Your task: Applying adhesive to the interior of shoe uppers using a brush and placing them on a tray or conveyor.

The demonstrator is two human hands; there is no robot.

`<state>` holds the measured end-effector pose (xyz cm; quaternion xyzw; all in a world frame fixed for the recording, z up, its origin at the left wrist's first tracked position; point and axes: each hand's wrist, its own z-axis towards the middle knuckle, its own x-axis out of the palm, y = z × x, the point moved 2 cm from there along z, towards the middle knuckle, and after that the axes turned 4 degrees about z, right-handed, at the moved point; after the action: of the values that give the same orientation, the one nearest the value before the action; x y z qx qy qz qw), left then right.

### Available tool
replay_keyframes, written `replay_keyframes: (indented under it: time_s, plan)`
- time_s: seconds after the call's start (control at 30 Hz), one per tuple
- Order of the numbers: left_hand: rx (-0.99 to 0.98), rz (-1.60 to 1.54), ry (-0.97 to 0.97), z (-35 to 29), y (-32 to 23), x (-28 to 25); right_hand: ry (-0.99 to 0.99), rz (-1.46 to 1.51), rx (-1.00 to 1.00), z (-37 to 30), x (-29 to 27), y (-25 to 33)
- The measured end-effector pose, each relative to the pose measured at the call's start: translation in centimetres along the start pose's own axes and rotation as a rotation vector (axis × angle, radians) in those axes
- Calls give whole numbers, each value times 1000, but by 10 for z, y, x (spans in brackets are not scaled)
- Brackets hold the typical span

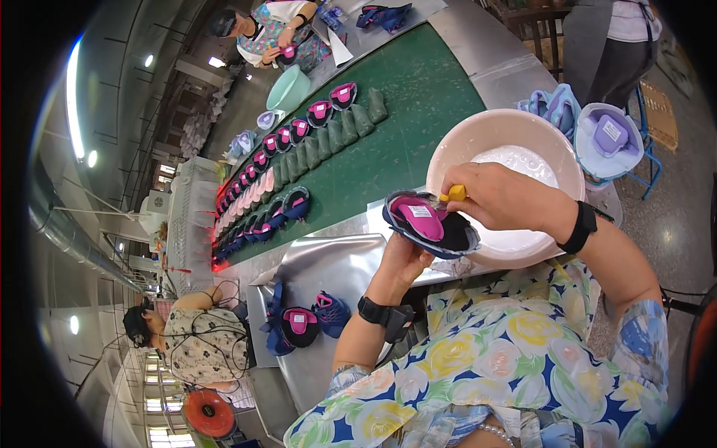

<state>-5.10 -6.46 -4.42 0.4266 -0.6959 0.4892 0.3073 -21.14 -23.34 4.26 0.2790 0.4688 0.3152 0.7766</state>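
Note:
A dark blue shoe upper (452,237) with a pink tongue and a white label is held up by my left hand (405,257), whose fingers grip it from below. Over its edge, my right hand (489,196) pinches the yellow handle of a brush (455,193). The brush's bristle end meets the upper's rim and is partly hidden. Just behind both hands stands a wide pale pink basin (450,142) with white liquid in it.
Rows of shoe uppers (320,113) and grey-green pieces (328,140) lie on a green conveyor belt (418,82). More uppers sit on a metal tray (300,326) at left. Lilac uppers (610,138) lie right of the basin. Co-workers (280,33) are across the belt and at left.

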Motion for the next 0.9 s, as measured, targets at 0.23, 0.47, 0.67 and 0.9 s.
replay_keyframes:
  time_s: [0.23,0.47,0.67,0.9]
  plan:
    - [240,443,-201,-6,-20,12,-248,-36,-3,-7,-20,3]
    - [328,457,-103,-8,-20,15,-28,-168,-233,-9,6,6]
    - [291,513,-129,-5,-21,8,-201,-161,-322,-13,0,2]
    - [821,1253,-274,-22,-33,9,-39,-150,-130,-23,5,1]
